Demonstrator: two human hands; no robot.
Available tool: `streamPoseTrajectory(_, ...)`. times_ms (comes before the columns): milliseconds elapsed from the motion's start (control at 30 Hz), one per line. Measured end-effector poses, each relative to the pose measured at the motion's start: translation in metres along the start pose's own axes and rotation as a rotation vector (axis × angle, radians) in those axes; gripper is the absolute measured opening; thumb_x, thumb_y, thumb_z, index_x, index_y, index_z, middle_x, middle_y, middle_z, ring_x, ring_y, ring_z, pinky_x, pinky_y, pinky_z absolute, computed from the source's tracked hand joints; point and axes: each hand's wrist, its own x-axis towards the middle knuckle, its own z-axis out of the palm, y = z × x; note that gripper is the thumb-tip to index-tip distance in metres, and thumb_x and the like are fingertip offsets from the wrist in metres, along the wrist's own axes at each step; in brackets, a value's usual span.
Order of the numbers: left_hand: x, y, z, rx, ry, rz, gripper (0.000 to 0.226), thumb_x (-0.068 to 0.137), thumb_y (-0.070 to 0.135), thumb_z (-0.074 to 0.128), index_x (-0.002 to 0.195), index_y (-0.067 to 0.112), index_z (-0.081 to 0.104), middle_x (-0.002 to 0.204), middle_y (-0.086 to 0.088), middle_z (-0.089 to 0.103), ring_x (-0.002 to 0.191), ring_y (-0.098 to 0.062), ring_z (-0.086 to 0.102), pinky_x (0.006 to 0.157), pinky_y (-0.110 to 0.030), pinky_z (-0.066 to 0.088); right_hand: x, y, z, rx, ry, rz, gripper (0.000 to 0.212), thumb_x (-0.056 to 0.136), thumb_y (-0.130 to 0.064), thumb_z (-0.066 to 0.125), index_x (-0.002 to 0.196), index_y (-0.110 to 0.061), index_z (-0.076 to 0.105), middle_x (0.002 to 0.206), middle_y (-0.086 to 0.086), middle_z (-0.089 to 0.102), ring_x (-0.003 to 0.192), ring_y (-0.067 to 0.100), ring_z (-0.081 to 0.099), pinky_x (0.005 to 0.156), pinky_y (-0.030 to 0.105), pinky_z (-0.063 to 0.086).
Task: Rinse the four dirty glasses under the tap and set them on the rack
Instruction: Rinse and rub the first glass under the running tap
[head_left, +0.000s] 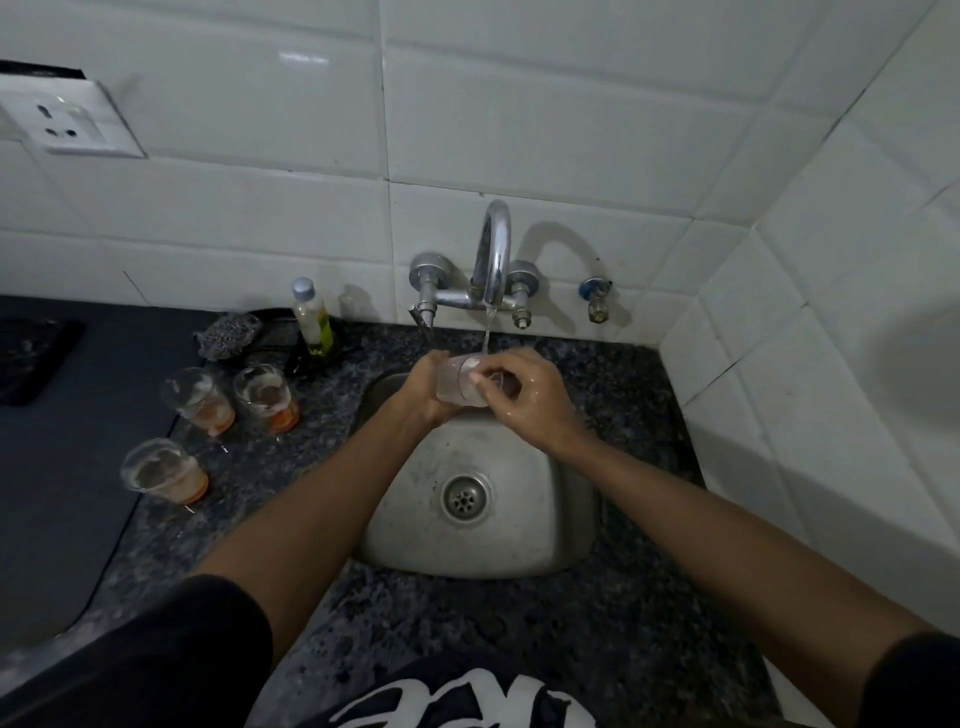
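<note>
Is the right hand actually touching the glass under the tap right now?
Touching. The head view shows the right hand with fingers curled over the glass, which the left hand grips from the other side.

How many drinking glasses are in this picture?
4. One glass is held in both hands under the running tap. Three dirty ones stand on the counter left of the sink: two side by side, one nearer the person. None appear hidden.
</note>
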Motion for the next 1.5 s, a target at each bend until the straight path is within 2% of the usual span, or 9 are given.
streamPoseTrajectory(200,-0.003,-0.007,0.0,0.067,0.051,0.018,0.057,0.108,0.036,0.024,0.118,-0.009,0.058,0.093,-0.026,0.072,0.094,-0.036,0.062,0.079,-0.044,0.048,0.008,-0.003,0.014,0.011,-0.179,0.491,0.057,0.087,-0.066,0.069,0.116,-0.017,0.067,0.11,0.0,0.067,0.096,0.013,0.067,0.082,0.036,0.061)
streamPoseTrajectory(433,-0.002,-0.007,-0.012,0.095,0.045,0.048,0.061,0.105,0.041,0.04,0.134,-0.011,0.052,0.123,-0.03,0.063,0.102,-0.037,0.064,0.089,-0.046,0.053,0.024,-0.013,0.012,0.095,-0.448,0.722,0.048,0.092,-0.052,0.073,0.122,-0.016,0.065,0.119,0.001,0.067,0.102,0.015,0.069,0.08,0.036,0.065)
streamPoseTrajectory(633,-0.006,-0.005,-0.011,0.155,0.029,0.118,0.04,0.101,0.034,0.055,0.111,-0.004,0.061,0.092,-0.019,0.066,0.081,-0.03,0.069,0.07,-0.039,0.06,0.026,-0.007,0.017,0.164,-0.574,0.854,0.058,0.081,-0.058,0.082,0.116,-0.014,0.072,0.105,0.008,0.079,0.092,0.022,0.078,0.086,0.042,0.066)
streamPoseTrajectory(733,0.003,-0.002,-0.015,0.138,0.026,0.185,0.035,0.104,0.036,0.05,0.092,0.006,0.064,0.086,-0.015,0.063,0.075,-0.025,0.065,0.075,-0.039,0.056,0.02,-0.005,0.021,0.234,-0.539,0.915,0.059,0.081,-0.054,0.081,0.123,-0.015,0.068,0.107,0.007,0.079,0.095,0.025,0.078,0.086,0.045,0.065)
streamPoseTrajectory(833,0.009,0.004,-0.019,0.218,0.132,0.236,0.036,0.102,0.039,0.055,0.096,0.005,0.068,0.09,-0.016,0.066,0.08,-0.027,0.065,0.081,-0.041,0.055,0.013,-0.004,0.026,0.44,-0.454,0.996,0.038,0.09,-0.04,0.079,0.116,-0.014,0.07,0.102,0.015,0.081,0.091,0.028,0.079,0.089,0.051,0.065)
streamPoseTrajectory(933,0.018,0.01,-0.019,0.4,0.371,0.389,0.043,0.092,0.039,0.07,0.112,0.0,0.067,0.098,-0.014,0.07,0.082,-0.025,0.069,0.069,-0.036,0.058,0.008,-0.002,0.03,0.535,-0.405,1.044,0.042,0.091,-0.041,0.08,0.119,-0.01,0.072,0.111,0.021,0.078,0.095,0.03,0.078,0.09,0.053,0.064)
streamPoseTrajectory(1133,0.019,0.033,-0.009,0.784,0.549,0.749,0.025,0.096,0.033,0.069,0.1,0.008,0.069,0.093,-0.008,0.073,0.088,-0.026,0.071,0.08,-0.042,0.061,0.003,0.002,0.034,0.663,-0.311,1.052,0.052,0.087,-0.036,0.083,0.131,-0.017,0.061,0.127,0.013,0.068,0.11,0.032,0.072,0.081,0.045,0.066)
streamPoseTrajectory(1267,0.032,0.046,-0.015,1.002,0.651,0.783,0.024,0.096,0.027,0.067,0.088,0.004,0.069,0.078,-0.011,0.071,0.073,-0.031,0.071,0.069,-0.049,0.062,0.005,0.007,0.037,0.572,-0.273,1.034,0.055,0.081,-0.038,0.085,0.126,-0.021,0.06,0.127,0.006,0.065,0.115,0.025,0.065,0.099,0.049,0.058)
streamPoseTrajectory(1500,0.02,0.042,-0.008,1.226,0.686,0.858,0.024,0.102,0.023,0.059,0.093,0.001,0.066,0.084,-0.01,0.068,0.076,-0.024,0.063,0.064,-0.035,0.044,-0.003,0.02,0.039,0.512,-0.179,0.964,0.058,0.08,-0.02,0.089,0.128,-0.015,0.057,0.121,0.004,0.066,0.106,0.016,0.064,0.08,0.028,0.051)
